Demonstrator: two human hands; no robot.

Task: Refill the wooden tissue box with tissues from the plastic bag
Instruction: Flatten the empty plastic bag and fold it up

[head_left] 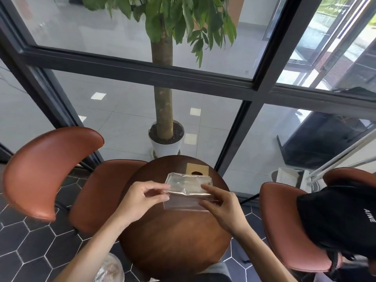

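Holding a clear plastic bag (188, 188) above a round table (175, 237), between both hands. Left hand (140, 200) pinching the bag's left edge, thumb and forefinger closing on the film. Right hand (221, 206) gripping the right side, forefinger lying across the top, thumb under the loose flap. Tissues showing pale inside the bag's far half. Wooden box (197, 169) sitting just beyond the bag, oval slot facing up, partly hidden.
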